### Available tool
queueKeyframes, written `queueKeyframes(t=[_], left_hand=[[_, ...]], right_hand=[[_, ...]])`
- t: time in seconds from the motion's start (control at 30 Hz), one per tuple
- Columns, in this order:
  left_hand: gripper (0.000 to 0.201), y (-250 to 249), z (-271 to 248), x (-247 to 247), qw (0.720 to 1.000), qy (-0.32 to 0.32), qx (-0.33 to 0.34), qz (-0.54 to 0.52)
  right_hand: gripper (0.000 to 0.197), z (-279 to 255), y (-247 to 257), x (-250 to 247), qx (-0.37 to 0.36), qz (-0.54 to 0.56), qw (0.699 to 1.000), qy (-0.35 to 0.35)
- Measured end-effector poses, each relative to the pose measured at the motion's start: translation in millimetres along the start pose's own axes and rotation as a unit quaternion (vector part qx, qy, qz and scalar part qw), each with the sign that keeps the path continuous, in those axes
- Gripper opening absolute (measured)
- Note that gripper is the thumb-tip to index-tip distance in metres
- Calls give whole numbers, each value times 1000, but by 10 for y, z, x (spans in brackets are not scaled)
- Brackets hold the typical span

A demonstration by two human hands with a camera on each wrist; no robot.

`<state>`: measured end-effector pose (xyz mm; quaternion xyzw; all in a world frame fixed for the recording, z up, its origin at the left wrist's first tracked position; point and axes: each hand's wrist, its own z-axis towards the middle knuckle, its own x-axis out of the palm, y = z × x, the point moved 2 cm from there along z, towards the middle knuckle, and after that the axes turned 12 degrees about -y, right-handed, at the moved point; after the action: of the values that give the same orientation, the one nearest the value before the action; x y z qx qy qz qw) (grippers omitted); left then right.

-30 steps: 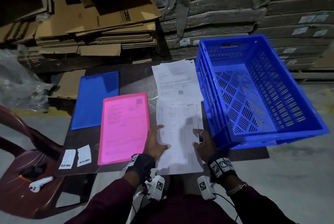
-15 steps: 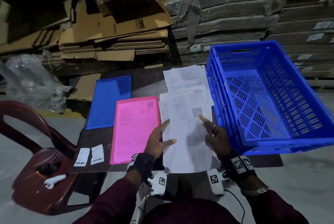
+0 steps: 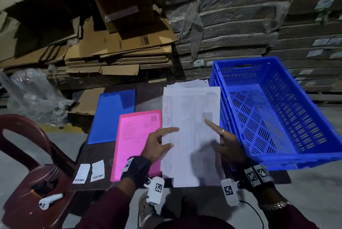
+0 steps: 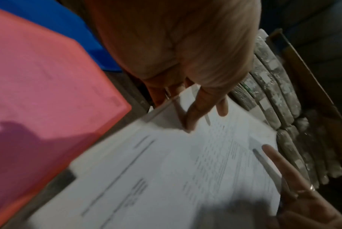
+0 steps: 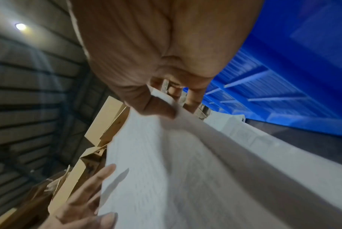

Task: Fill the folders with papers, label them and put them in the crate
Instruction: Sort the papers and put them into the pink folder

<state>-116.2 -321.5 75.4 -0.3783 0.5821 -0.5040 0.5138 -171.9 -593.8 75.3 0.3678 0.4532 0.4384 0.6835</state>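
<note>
The head view looked down from above over the table [image 3: 148, 97] and both wrists. Each wrist view sat close behind its own palm (both blurred), facing along the fingers. All three shared the papers [image 3: 190, 136] [image 4: 166, 170] [image 5: 185, 170].

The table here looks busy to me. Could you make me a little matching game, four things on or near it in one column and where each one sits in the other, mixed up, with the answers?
Things:
1. pink folder
2. blue folder
3. blue crate
4. two white labels

Places:
A. at the table's right end, nothing inside it
B. near the table's front left corner
C. just left of the paper stack, under the left wrist
D. at the table's back left, beyond the pink folder

Pairs: 1-C, 2-D, 3-A, 4-B
</note>
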Motion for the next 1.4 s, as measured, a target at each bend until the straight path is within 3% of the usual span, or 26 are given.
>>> queueKeyframes(t=[0.1, 0.17, 0.27, 0.33, 0.4, 0.47, 0.57, 0.73, 0.9, 1.07, 1.17, 1.27, 1.4], left_hand=[[51, -48, 142, 23, 998, -17, 42, 44], [43, -110, 166, 69, 997, -31, 58, 49], [38, -114, 127, 146, 995, -46, 67, 57], [43, -47, 52, 213, 993, -75, 59, 65], [52, 11, -2, 256, 993, -98, 44, 52], [58, 32, -23, 294, 995, -86, 44, 36], [62, 33, -17, 326, 996, -65, 35, 45], [67, 97, 92, 282, 989, -108, 57, 79], [56, 0, 45, 330, 990, -109, 72, 55], [70, 122, -14, 363, 992, -83, 56, 81], [75, 35, 26, 392, 992, -78, 59, 76], [69, -23, 99, 393, 992, -70, 93, 58], [56, -32, 77, 373, 990, -107, 73, 51]], right_hand=[[75, 83, 31, -26, -31, -47, 998, 12], [43, 85, 99, -30, -69, -60, 996, -12], [54, 32, 100, 56, -64, -69, 994, -58], [33, -35, -42, 118, -33, -64, 996, -57], [63, -63, -208, 179, -2, -68, 996, -52], [71, -92, -319, 209, 43, -72, 995, -61], [70, -71, -378, 246, 52, -76, 992, -86], [69, 0, -436, 212, 24, -78, 989, -120], [60, 15, -284, 171, -7, -66, 987, -146], [60, -70, -380, 246, 64, -61, 986, -139], [54, -104, -376, 242, 50, -67, 983, -161], [51, -101, -328, 217, 52, -51, 983, -168], [51, -107, -307, 238, 36, -66, 984, -162]])
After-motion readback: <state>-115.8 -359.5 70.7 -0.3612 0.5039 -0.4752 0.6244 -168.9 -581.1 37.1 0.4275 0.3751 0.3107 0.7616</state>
